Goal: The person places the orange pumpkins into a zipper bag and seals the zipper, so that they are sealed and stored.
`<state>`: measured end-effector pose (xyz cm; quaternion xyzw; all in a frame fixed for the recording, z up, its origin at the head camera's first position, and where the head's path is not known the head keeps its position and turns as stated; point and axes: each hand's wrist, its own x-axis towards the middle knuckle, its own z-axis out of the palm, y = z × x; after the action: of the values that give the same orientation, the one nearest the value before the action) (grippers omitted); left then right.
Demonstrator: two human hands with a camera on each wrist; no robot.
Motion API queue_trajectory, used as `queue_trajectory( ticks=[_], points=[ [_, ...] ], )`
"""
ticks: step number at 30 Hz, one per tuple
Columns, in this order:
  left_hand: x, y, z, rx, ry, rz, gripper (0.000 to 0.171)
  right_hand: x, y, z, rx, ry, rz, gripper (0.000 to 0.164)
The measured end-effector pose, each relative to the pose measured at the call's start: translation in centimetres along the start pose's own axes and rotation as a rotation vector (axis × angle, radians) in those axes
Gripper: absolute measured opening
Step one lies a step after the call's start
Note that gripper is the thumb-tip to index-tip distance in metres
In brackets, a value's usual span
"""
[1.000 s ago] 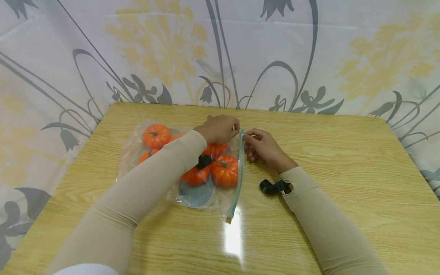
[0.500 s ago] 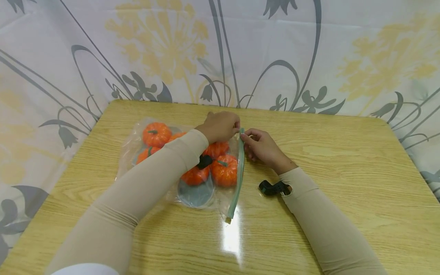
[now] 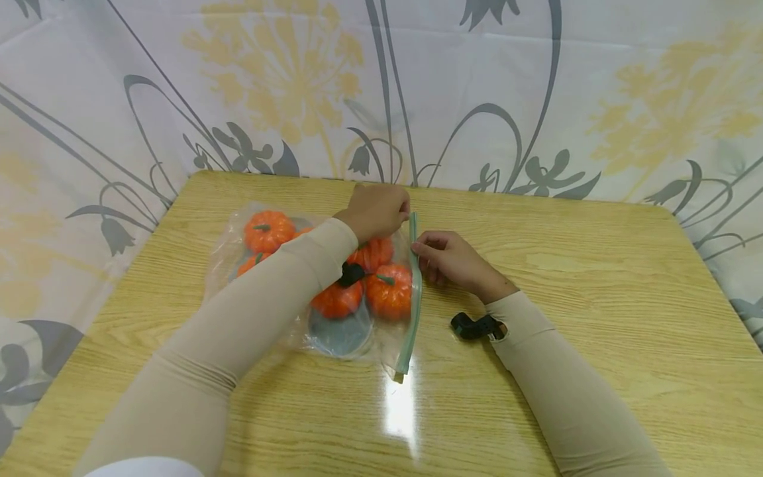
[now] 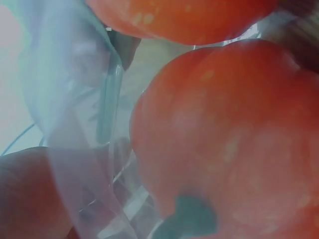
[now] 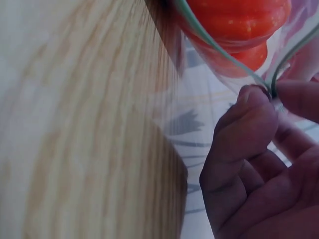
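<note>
A clear zip bag (image 3: 384, 334) lies on the table with several small orange pumpkins (image 3: 390, 295) inside, their stems green. Its green zip strip (image 3: 414, 305) runs along the right side. My right hand (image 3: 459, 262) pinches this strip a little below its far end; in the right wrist view, two green edges meet between thumb and fingertip. At the far right corner of the bag, my left hand (image 3: 375, 211) has its fingers curled onto the film beside the strip. The left wrist view looks through film at a pumpkin (image 4: 224, 134) close up. My left forearm hides part of the bag.
Round grey discs (image 3: 340, 331) show under the pumpkins within the bag. The wooden table (image 3: 596, 298) extends to the right and front. A patterned curtain (image 3: 447, 79) hangs behind the table's far edge. Each wrist carries a black camera (image 3: 473, 326).
My right fingers have slid slightly nearer along the zip strip, and more of its far end shows beyond them. My left hand has shifted a little farther away and left, with the bag's edge.
</note>
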<state>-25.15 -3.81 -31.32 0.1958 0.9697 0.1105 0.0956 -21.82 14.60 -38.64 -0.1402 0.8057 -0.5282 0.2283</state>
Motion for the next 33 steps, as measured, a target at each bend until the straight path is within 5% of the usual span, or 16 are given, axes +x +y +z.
queue_trajectory(
  ticks=[33],
  points=[
    [0.1,-0.4,-1.2,0.016,0.069,-0.064,0.021,-0.9,-0.8,-0.3,-0.131,-0.343,-0.008,0.028]
  ],
)
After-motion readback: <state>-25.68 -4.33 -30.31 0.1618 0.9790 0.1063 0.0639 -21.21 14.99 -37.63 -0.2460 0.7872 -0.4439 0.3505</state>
